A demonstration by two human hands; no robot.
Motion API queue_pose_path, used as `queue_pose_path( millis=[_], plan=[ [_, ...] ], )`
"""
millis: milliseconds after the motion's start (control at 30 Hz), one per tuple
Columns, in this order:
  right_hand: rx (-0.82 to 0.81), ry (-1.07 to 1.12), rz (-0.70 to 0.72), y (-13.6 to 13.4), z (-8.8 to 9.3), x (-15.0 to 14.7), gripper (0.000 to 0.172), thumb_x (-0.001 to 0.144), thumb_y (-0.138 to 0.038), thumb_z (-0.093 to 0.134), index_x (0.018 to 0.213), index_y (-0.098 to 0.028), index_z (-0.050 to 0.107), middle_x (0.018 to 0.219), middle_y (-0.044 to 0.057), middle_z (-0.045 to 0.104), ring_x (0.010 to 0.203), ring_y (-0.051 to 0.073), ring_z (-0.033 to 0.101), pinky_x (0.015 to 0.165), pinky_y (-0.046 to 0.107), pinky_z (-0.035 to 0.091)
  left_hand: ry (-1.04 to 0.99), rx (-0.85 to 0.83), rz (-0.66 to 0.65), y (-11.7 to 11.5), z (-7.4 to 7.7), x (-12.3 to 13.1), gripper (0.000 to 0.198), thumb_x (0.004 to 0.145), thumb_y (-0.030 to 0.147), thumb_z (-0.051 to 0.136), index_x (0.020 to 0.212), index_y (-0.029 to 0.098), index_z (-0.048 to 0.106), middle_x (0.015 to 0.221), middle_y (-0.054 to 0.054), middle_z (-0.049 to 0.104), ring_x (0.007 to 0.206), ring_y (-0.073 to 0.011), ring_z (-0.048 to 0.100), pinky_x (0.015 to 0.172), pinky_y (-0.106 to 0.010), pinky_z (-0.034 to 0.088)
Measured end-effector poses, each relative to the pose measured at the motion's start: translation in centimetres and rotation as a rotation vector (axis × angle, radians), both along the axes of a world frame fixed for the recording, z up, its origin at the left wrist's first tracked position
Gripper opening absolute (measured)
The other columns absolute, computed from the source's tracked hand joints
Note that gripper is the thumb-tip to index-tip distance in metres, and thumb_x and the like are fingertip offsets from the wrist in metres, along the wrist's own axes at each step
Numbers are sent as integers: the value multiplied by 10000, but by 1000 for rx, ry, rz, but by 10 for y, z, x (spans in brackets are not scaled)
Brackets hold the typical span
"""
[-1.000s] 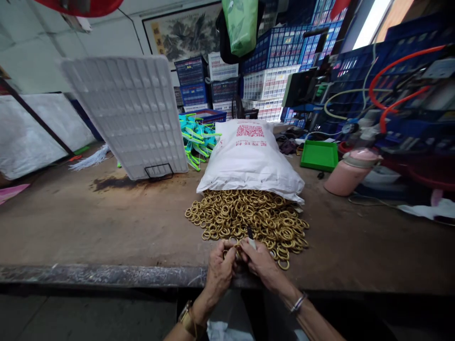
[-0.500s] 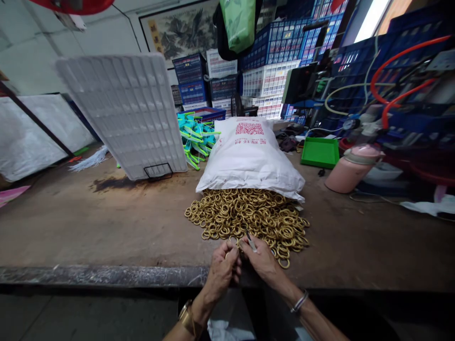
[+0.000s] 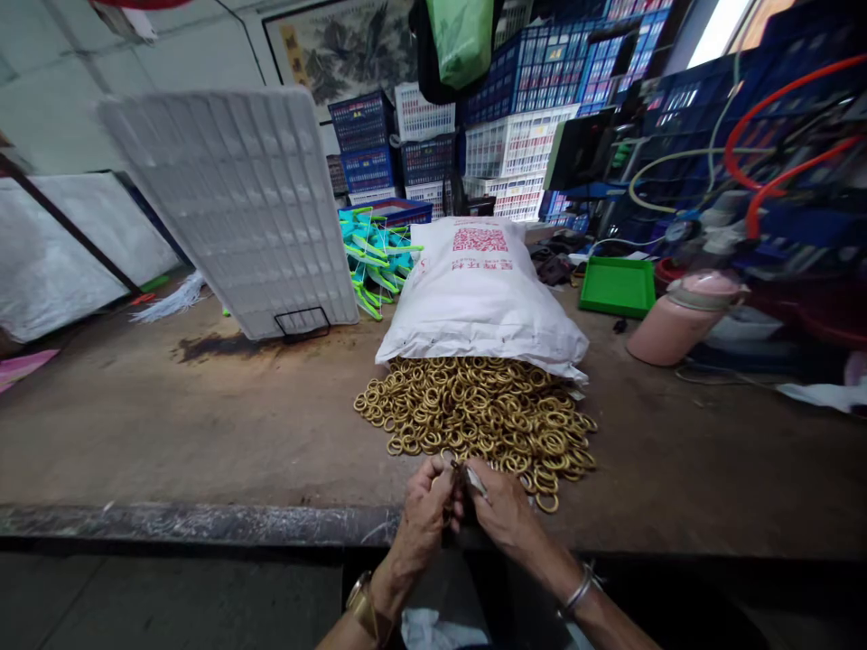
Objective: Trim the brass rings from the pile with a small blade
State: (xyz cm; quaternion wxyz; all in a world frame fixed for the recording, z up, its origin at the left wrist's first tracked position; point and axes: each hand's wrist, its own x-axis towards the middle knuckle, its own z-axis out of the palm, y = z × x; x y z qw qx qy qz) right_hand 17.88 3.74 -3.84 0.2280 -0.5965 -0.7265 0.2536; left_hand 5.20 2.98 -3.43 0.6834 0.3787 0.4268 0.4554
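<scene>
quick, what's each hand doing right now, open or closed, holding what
Left hand: closed, apparently pinching a gold ring.
Right hand: closed on a small pale tool.

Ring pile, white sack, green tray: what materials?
Ring pile: probably metal or metal-coated plastic, with a satin gold finish; the dull highlights leave it open. White sack: likely woven plastic or coated fabric, fairly matt, going by its soft creases and wrinkled edge. Green tray: probably moulded plastic, given the even colour and smooth-looking surface.
</scene>
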Motion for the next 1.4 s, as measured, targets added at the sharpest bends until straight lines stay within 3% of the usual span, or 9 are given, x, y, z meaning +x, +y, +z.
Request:
queue_pose_path(
  millis=[100, 400, 800, 900, 1033, 1133, 1200, 1400],
  plan=[
    [2, -86, 12, -3, 0, -3, 209, 667, -83, 358, 753, -191, 514, 646, 20, 580, 584, 126, 511, 546, 208, 307, 25, 18, 3, 0, 0, -1, 293, 740, 465, 513, 734, 184, 427, 500, 67, 452, 361, -37, 355, 339, -137, 296],
    [4, -179, -7, -1, -2, -4, 207, 681, -81, 374, 778, -191, 521, 656, 25, 601, 586, 131, 520, 528, 215, 269, 66, 2, 5, -1, 1, -3, 307, 732, 480, 511, 717, 188, 417, 524, 70, 436, 380, -36, 365, 352, -136, 295],
    [2, -166, 76, 0, 1, -2, 255, 640, -60, 372, 804, -194, 513, 679, 11, 594, 617, 127, 517, 552, 213, 272, 158, 53, 34, -4, 5, -4, 324, 728, 492, 508, 691, 187, 403, 478, 74, 446, 349, -32, 357, 350, -135, 295],
    [-9, -189, 119, 3, 2, 3, 252, 647, -58, 372, 812, -191, 509, 678, 17, 597, 613, 124, 517, 545, 214, 264, 166, 66, 53, -8, 11, -5, 358, 695, 507, 540, 654, 187, 386, 465, 73, 443, 347, -33, 364, 340, -134, 291],
    [-28, -230, 69, 10, 6, 8, 173, 674, -89, 392, 767, -178, 506, 618, 23, 572, 551, 118, 486, 514, 222, 243, 47, 101, 0, -14, 29, -8, 335, 713, 479, 545, 668, 184, 395, 497, 64, 451, 379, -38, 395, 351, -134, 312],
    [-16, -69, -18, 16, 9, 5, 127, 735, -160, 362, 697, -188, 480, 571, -2, 517, 518, 111, 439, 507, 220, 265, -73, 47, -19, -13, 36, -10, 306, 730, 459, 540, 704, 189, 399, 526, 60, 465, 388, -40, 405, 343, -129, 313],
    [-54, 137, -76, 18, 12, 0, 203, 786, -257, 332, 638, -195, 456, 549, -17, 481, 511, 106, 420, 505, 215, 293, -139, -12, -5, -11, 35, -11, 292, 732, 445, 548, 730, 196, 397, 547, 61, 474, 382, -36, 400, 328, -121, 296],
    [-460, 751, 30, 7, 20, -20, 348, 778, -477, 349, 604, -191, 446, 467, -54, 461, 409, 72, 400, 427, 189, 310, -239, -4, -7, -7, 23, -14, 257, 748, 399, 549, 722, 177, 422, 578, 46, 489, 370, -25, 376, 322, -128, 289]
  ],
)
